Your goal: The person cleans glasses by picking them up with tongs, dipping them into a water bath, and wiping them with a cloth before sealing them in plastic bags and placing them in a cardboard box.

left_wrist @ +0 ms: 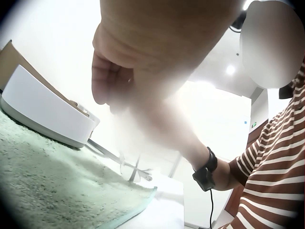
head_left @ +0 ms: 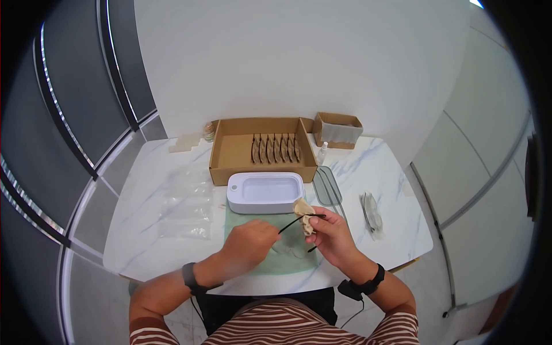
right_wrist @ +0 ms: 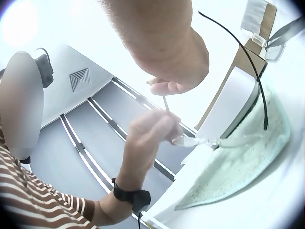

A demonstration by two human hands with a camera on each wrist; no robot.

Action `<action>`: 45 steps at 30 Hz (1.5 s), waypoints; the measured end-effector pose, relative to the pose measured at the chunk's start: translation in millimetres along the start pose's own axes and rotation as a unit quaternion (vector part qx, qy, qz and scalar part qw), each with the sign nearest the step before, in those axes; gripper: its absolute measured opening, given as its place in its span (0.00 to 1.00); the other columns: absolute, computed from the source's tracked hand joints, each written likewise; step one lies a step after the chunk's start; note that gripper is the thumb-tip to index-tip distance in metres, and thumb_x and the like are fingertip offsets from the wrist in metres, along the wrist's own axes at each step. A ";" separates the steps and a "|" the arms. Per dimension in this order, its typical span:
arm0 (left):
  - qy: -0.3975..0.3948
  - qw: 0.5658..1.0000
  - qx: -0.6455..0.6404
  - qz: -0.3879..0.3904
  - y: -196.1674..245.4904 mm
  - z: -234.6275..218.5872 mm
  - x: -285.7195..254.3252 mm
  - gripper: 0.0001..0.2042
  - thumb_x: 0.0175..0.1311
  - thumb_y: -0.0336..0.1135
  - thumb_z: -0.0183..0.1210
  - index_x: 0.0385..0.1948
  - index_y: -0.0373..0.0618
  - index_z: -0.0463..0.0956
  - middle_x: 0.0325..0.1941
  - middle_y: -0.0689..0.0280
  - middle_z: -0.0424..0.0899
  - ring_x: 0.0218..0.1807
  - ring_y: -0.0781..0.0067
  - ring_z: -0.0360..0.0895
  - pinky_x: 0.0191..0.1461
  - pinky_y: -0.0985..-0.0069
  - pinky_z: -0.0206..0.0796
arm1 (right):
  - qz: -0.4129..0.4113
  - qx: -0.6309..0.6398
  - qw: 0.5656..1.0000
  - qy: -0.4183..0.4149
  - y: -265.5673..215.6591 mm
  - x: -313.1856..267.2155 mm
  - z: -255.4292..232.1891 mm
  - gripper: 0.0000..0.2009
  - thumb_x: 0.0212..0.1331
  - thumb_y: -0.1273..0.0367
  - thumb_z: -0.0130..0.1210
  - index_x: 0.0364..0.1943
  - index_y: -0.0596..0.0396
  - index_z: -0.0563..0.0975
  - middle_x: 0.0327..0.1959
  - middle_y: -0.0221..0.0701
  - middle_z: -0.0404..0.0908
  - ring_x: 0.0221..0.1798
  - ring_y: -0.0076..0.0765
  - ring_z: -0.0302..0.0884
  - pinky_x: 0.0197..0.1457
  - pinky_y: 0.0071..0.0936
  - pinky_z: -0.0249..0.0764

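Observation:
A pair of glasses with clear lenses [right_wrist: 238, 141] and thin dark temples [right_wrist: 248, 52] hangs between the two hands over the green cloth mat [head_left: 264, 261]. My left hand [head_left: 250, 244] [right_wrist: 151, 130] grips the glasses at one side, its fingers curled. With thumb and fingers, my right hand [head_left: 334, 234] pinches a cream wiping cloth [head_left: 303, 213] against a dark temple. The other temple's tip points down below the right hand. In the left wrist view the left hand [left_wrist: 114, 78] hides its own grip, and the right hand behind it is blurred.
Behind the mat stands a white-lilac cleaner tub [head_left: 265, 195], then a cardboard box [head_left: 230, 144] with several dark glasses in a row. Clear bags [head_left: 187, 210] lie left; a grey-green tray [head_left: 326, 187], a spray bottle [head_left: 322, 154], bagged glasses [head_left: 372, 214] and a small carton [head_left: 339, 127] are right.

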State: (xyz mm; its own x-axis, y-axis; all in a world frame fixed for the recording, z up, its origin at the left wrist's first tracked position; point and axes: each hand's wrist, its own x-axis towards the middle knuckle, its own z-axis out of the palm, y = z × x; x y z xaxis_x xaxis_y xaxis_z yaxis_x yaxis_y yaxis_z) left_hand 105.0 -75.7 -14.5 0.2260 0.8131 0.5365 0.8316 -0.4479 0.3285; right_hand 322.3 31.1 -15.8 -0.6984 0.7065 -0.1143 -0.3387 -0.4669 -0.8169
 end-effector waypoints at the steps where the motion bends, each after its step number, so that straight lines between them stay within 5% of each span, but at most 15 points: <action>1: -0.001 1.000 0.000 -0.001 -3.7 0.1 -2.7 0.04 0.61 0.30 0.65 0.32 0.41 0.80 0.29 0.59 0.81 0.32 0.54 0.79 0.34 0.63 0.71 | -0.023 -0.003 1.000 -0.003 -4.7 0.7 0.4 0.14 0.68 0.71 0.59 0.56 0.60 0.78 0.45 0.30 0.84 0.40 0.24 0.82 0.38 0.24 0.83; 7: 0.034 0.995 -0.060 -0.078 -16.2 -6.0 -18.2 0.05 0.64 0.31 0.63 0.35 0.40 0.79 0.33 0.56 0.83 0.35 0.50 0.81 0.36 0.63 0.73 | -0.118 -0.031 0.992 0.005 -24.5 -7.1 3.3 0.16 0.68 0.69 0.58 0.56 0.61 0.77 0.45 0.31 0.84 0.38 0.24 0.81 0.38 0.23 0.81; 14: 0.061 0.990 -0.057 -0.116 -36.1 -6.7 -31.6 0.05 0.62 0.29 0.66 0.35 0.38 0.82 0.33 0.57 0.86 0.32 0.53 0.83 0.35 0.68 0.75 | -0.102 -0.186 0.977 -0.023 -18.7 -6.9 -9.3 0.13 0.67 0.71 0.59 0.53 0.60 0.78 0.41 0.29 0.84 0.36 0.22 0.80 0.38 0.22 0.78; 16: 0.057 0.989 -0.062 -0.123 -39.5 -5.0 -34.4 0.05 0.62 0.29 0.67 0.35 0.38 0.82 0.34 0.57 0.86 0.32 0.53 0.83 0.36 0.68 0.75 | -0.092 -0.366 0.926 -0.013 -6.3 -0.2 -9.9 0.10 0.66 0.73 0.61 0.50 0.58 0.79 0.41 0.28 0.84 0.37 0.20 0.80 0.38 0.22 0.77; 17: 0.050 0.989 -0.070 -0.117 -41.3 -2.5 -37.0 0.05 0.62 0.29 0.66 0.35 0.38 0.82 0.34 0.57 0.86 0.32 0.53 0.83 0.36 0.68 0.75 | -0.127 -0.490 0.863 -0.006 -2.7 3.9 -7.3 0.12 0.61 0.76 0.63 0.48 0.57 0.80 0.41 0.30 0.84 0.37 0.26 0.83 0.38 0.25 0.79; 18: 0.044 0.990 -0.077 -0.111 -42.2 -0.8 -39.3 0.05 0.62 0.28 0.66 0.35 0.38 0.81 0.34 0.57 0.86 0.33 0.53 0.83 0.36 0.68 0.75 | -0.125 -0.489 0.863 -0.006 1.7 8.6 -7.2 0.12 0.61 0.76 0.63 0.48 0.57 0.80 0.41 0.30 0.84 0.37 0.26 0.83 0.38 0.25 0.79; 20: 0.028 0.989 -0.086 -0.118 -41.8 0.2 -42.2 0.05 0.62 0.28 0.66 0.35 0.38 0.81 0.34 0.57 0.86 0.33 0.53 0.83 0.36 0.68 0.75 | -0.315 -0.664 0.673 -0.086 11.9 19.4 -9.4 0.15 0.54 0.78 0.66 0.46 0.56 0.80 0.41 0.34 0.82 0.38 0.38 0.84 0.40 0.30 0.80; 21: 0.014 0.988 -0.092 -0.123 -41.4 0.7 -43.4 0.05 0.63 0.29 0.66 0.35 0.38 0.81 0.34 0.57 0.86 0.33 0.53 0.83 0.37 0.67 0.75 | -0.320 -0.684 0.649 -0.097 18.0 23.2 -10.2 0.13 0.53 0.79 0.62 0.45 0.55 0.83 0.45 0.36 0.81 0.40 0.46 0.83 0.42 0.32 0.82; 27: 0.001 0.987 -0.103 -0.120 -41.2 2.4 -48.9 0.05 0.63 0.29 0.66 0.35 0.39 0.81 0.33 0.57 0.85 0.33 0.52 0.82 0.37 0.67 0.75 | -0.236 -0.796 0.542 -0.127 38.8 41.7 -16.8 0.20 0.50 0.79 0.59 0.50 0.52 0.83 0.50 0.37 0.80 0.45 0.47 0.83 0.45 0.37 0.82; 40: -0.017 0.987 -0.109 -0.117 -41.2 3.4 -51.8 0.04 0.63 0.30 0.65 0.35 0.40 0.80 0.33 0.57 0.83 0.33 0.51 0.81 0.36 0.65 0.74 | -0.224 -0.743 0.601 -0.190 41.8 50.8 -1.3 0.16 0.55 0.77 0.57 0.49 0.56 0.83 0.47 0.39 0.83 0.45 0.51 0.83 0.50 0.39 0.81; 42: -0.008 0.987 -0.100 -0.125 -39.8 4.8 -52.6 0.05 0.62 0.29 0.65 0.36 0.41 0.80 0.34 0.57 0.82 0.33 0.51 0.81 0.35 0.65 0.73 | -0.299 -0.695 0.626 -0.190 44.4 48.3 12.5 0.13 0.55 0.77 0.58 0.46 0.58 0.83 0.44 0.40 0.83 0.44 0.52 0.83 0.48 0.41 0.80; 45: -0.003 0.988 -0.089 -0.129 -33.4 2.6 -50.1 0.06 0.61 0.29 0.65 0.38 0.42 0.79 0.34 0.58 0.80 0.32 0.51 0.80 0.34 0.64 0.73 | -0.253 -0.664 0.672 -0.208 55.0 41.6 27.8 0.12 0.54 0.76 0.63 0.44 0.58 0.83 0.44 0.40 0.84 0.45 0.49 0.83 0.47 0.39 0.81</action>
State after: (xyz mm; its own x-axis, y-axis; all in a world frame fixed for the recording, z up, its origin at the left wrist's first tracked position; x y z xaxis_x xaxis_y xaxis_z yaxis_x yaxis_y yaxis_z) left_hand 67.2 -100.5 -54.4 0.0214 0.9104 0.4133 0.7590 -0.2839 0.5860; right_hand 257.1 20.0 -49.8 -0.9147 0.2581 0.3111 0.0695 0.8585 -0.5080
